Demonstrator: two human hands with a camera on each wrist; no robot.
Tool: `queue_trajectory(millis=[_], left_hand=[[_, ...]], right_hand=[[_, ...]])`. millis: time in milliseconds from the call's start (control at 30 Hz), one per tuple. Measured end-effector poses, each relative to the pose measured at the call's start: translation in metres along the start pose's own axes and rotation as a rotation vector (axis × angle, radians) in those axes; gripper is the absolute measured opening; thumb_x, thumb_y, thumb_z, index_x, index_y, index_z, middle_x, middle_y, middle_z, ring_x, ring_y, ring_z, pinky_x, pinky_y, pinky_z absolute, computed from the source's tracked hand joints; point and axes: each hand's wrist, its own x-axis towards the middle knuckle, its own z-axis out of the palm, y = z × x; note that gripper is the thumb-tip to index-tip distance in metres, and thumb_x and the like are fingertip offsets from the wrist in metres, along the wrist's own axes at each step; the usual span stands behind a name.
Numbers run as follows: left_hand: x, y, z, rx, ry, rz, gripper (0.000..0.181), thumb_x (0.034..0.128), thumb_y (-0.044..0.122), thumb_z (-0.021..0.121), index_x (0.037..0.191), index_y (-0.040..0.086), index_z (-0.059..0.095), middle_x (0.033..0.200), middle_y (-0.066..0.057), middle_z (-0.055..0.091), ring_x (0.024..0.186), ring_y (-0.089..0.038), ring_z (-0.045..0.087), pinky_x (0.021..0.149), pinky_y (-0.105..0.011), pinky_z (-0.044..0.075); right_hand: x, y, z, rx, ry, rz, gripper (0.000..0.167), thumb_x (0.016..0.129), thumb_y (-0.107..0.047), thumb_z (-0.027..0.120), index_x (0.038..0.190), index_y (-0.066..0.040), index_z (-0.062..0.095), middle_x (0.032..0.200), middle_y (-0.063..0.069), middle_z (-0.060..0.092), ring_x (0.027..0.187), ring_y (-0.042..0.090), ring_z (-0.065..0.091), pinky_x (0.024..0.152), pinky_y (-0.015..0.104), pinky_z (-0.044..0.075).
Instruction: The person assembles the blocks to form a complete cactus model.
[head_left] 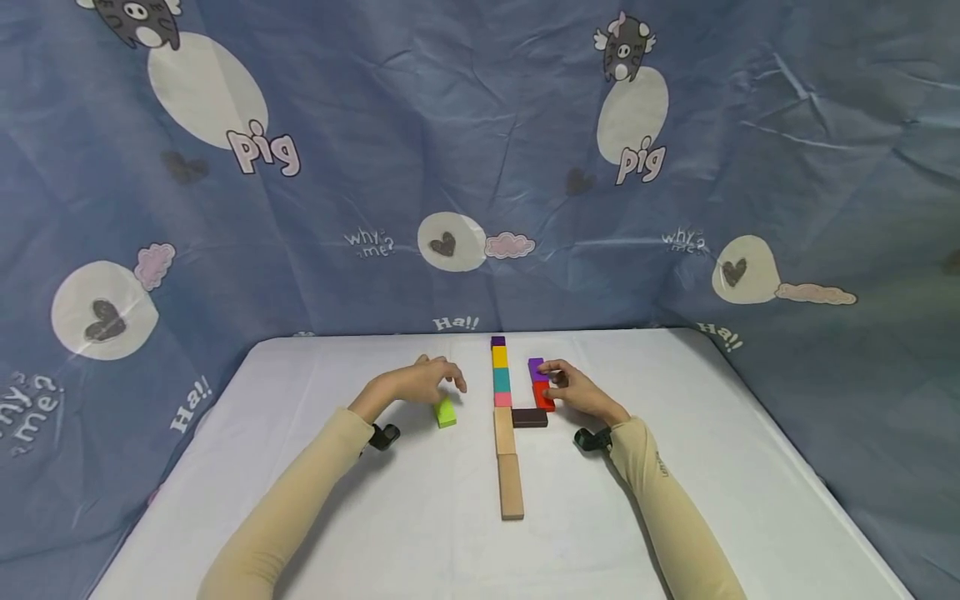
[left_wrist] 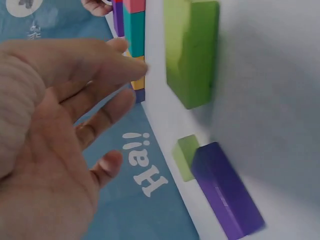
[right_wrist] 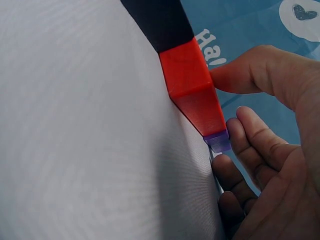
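My left hand (head_left: 423, 382) hovers with loosely bent fingers above and beside a lime green block (head_left: 446, 413); the left wrist view shows a gap between the fingers and that block. Beyond it there lie a purple block (left_wrist: 225, 192) and a paler green block (left_wrist: 185, 157). My right hand (head_left: 581, 392) is at a red block (head_left: 546, 402) and a purple block (head_left: 534, 367), which stand end to end. Its thumb rests against the red block, and relaxed fingertips lie by the purple one. A dark block (head_left: 529, 418) sits at the red block's near end.
Down the table's middle runs a line of blocks: dark purple (head_left: 498, 342), yellow (head_left: 500, 357), teal (head_left: 502, 380), pink (head_left: 502, 400) and two wooden ones (head_left: 511, 486). The dark block adjoins this line. A blue printed cloth (head_left: 480, 167) hangs behind the white table (head_left: 360, 533).
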Motion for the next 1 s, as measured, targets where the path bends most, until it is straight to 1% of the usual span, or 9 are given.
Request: queue_trajectory(millis=[100,200,300,367,567,700,833,933,1000], left_hand=[[-0.009,0.001,0.004,0.012,-0.039,-0.003,0.047,0.0758,-0.008,0.058,0.113,0.019,0.069,0.117,0.002,0.062,0.118,-0.024,0.050,0.102,-0.049,0.029],[-0.013,-0.001,0.008,0.028,-0.045,0.016,0.044,0.0751,-0.008,0.061,0.109,0.018,0.070,0.116,0.003,0.064,0.115,-0.023,0.052,0.102,-0.052,0.028],[-0.015,-0.004,0.011,0.032,-0.025,0.021,0.041,0.0746,-0.007,0.062,0.107,0.017,0.071,0.113,0.002,0.066,0.111,-0.022,0.053,0.104,-0.053,0.026],[-0.015,-0.006,0.011,0.035,-0.012,0.006,0.039,0.0749,-0.005,0.065,0.106,0.017,0.071,0.112,0.003,0.066,0.111,-0.020,0.053,0.104,-0.052,0.026],[-0.013,-0.011,0.013,0.057,0.047,-0.044,0.025,0.0767,0.019,0.080,0.101,0.019,0.074,0.101,0.004,0.067,0.099,-0.017,0.051,0.092,-0.043,0.030],[-0.010,-0.014,0.016,0.056,0.109,-0.047,0.023,0.0758,0.027,0.082,0.097,0.019,0.075,0.095,0.007,0.070,0.095,-0.016,0.053,0.090,-0.042,0.030],[-0.009,-0.015,0.021,0.024,0.151,-0.041,0.022,0.0759,0.026,0.082,0.095,0.018,0.076,0.094,0.007,0.072,0.096,-0.016,0.057,0.091,-0.043,0.033],[-0.008,-0.013,0.025,-0.011,0.172,-0.058,0.021,0.0768,0.026,0.081,0.095,0.017,0.076,0.094,0.007,0.072,0.096,-0.016,0.058,0.093,-0.043,0.034],[-0.007,-0.011,0.028,-0.012,0.189,-0.072,0.022,0.0779,0.027,0.080,0.096,0.017,0.075,0.094,0.007,0.071,0.095,-0.015,0.057,0.092,-0.041,0.035]], right_hand=[[0.000,0.000,0.001,0.000,-0.007,0.011,0.051,0.086,-0.006,0.068,0.132,-0.001,0.048,0.134,0.021,0.053,0.113,0.033,0.048,0.094,0.035,0.038],[-0.003,-0.008,0.000,0.006,-0.022,0.006,0.052,0.086,-0.004,0.066,0.133,0.004,0.046,0.134,0.025,0.051,0.114,0.037,0.047,0.095,0.036,0.038],[-0.009,-0.024,-0.001,0.012,-0.031,0.006,0.051,0.086,-0.002,0.065,0.132,0.006,0.045,0.134,0.027,0.050,0.114,0.038,0.046,0.095,0.037,0.038],[-0.013,-0.033,-0.002,0.007,-0.034,0.005,0.050,0.087,-0.001,0.065,0.132,0.007,0.045,0.134,0.027,0.050,0.114,0.039,0.046,0.094,0.036,0.039],[-0.018,-0.043,-0.002,-0.001,-0.040,0.007,0.049,0.088,-0.001,0.063,0.132,0.008,0.045,0.134,0.028,0.049,0.114,0.039,0.046,0.095,0.035,0.038],[-0.017,-0.040,-0.003,0.001,-0.036,0.015,0.050,0.087,-0.001,0.064,0.133,0.006,0.045,0.134,0.028,0.050,0.113,0.039,0.046,0.094,0.035,0.038],[-0.007,-0.019,-0.002,0.003,-0.021,0.009,0.051,0.086,-0.002,0.065,0.132,0.005,0.046,0.133,0.027,0.050,0.111,0.038,0.046,0.092,0.035,0.037],[0.001,-0.003,0.000,0.008,-0.007,0.005,0.051,0.086,-0.002,0.067,0.132,0.002,0.047,0.132,0.025,0.051,0.110,0.036,0.046,0.091,0.035,0.037],[0.003,0.000,-0.001,0.010,0.001,0.008,0.050,0.085,-0.004,0.068,0.132,-0.001,0.049,0.132,0.022,0.053,0.109,0.032,0.046,0.091,0.034,0.037]])
